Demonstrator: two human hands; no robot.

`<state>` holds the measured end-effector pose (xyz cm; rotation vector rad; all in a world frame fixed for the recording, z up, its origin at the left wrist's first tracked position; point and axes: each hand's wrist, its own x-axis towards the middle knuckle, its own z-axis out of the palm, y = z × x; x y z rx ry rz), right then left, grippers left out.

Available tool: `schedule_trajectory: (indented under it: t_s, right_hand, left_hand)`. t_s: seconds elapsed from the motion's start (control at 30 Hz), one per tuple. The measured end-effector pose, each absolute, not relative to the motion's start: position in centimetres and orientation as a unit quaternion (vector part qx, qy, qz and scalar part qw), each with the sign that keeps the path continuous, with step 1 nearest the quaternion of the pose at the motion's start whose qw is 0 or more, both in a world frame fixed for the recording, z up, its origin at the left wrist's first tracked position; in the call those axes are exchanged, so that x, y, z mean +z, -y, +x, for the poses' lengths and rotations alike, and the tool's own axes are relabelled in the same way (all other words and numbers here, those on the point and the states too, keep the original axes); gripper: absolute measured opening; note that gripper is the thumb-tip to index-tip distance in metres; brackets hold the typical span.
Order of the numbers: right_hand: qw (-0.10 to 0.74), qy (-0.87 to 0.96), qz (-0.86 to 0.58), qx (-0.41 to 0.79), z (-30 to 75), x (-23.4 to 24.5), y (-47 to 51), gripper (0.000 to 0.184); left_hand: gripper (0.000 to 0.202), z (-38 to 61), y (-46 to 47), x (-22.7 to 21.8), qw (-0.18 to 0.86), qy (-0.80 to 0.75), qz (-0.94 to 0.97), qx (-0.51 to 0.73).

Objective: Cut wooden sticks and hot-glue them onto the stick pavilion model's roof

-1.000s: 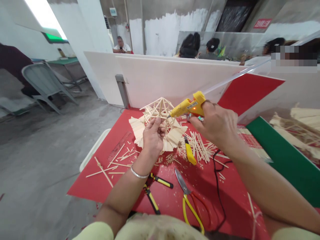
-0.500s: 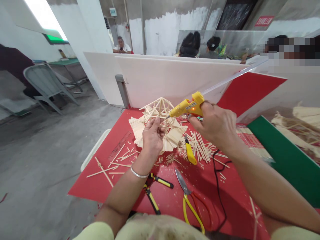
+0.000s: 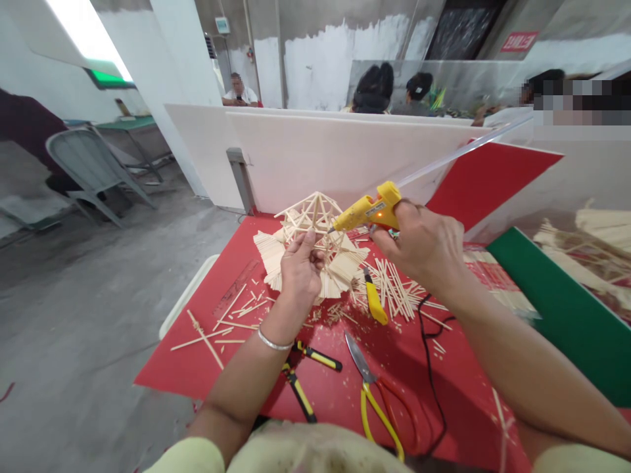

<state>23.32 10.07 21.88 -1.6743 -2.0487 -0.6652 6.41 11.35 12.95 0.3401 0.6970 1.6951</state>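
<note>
A stick model [image 3: 318, 209] with an open peaked frame stands over a fanned base of flat-laid sticks [image 3: 346, 268]. My left hand [image 3: 302, 268] is closed at the frame's near edge, thumb and finger pinching it. In my right hand [image 3: 426, 240] is a yellow glue gun [image 3: 369, 211], its orange light lit and a long clear glue stick [image 3: 458, 152] rising from its back. The gun's nozzle points down-left and meets the frame just right of my left thumb. Whether glue is coming out is too small to see.
On the red table [image 3: 236, 371] lie a yellow utility knife [image 3: 376, 303], scissors [image 3: 367, 378], black-and-yellow pliers [image 3: 315, 355], loose sticks [image 3: 397, 289] and a ruler [image 3: 235, 288]. A black cord [image 3: 430, 368] runs down the right. White boards [image 3: 355, 148] stand behind; people sit beyond.
Almost nothing differs. Both hands, the glue gun and the stick model hold their places, with only a slight shift of the camera view.
</note>
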Motion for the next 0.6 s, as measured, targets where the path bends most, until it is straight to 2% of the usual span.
schedule_trajectory:
  t_s: [0.6]
  right_hand:
    - [0.225, 0.725, -0.606, -0.238, 23.61, 21.60, -10.48, 0.047]
  left_hand:
    - [0.024, 6.39, -11.34, 13.03, 0.578, -0.330, 0.169, 0.727]
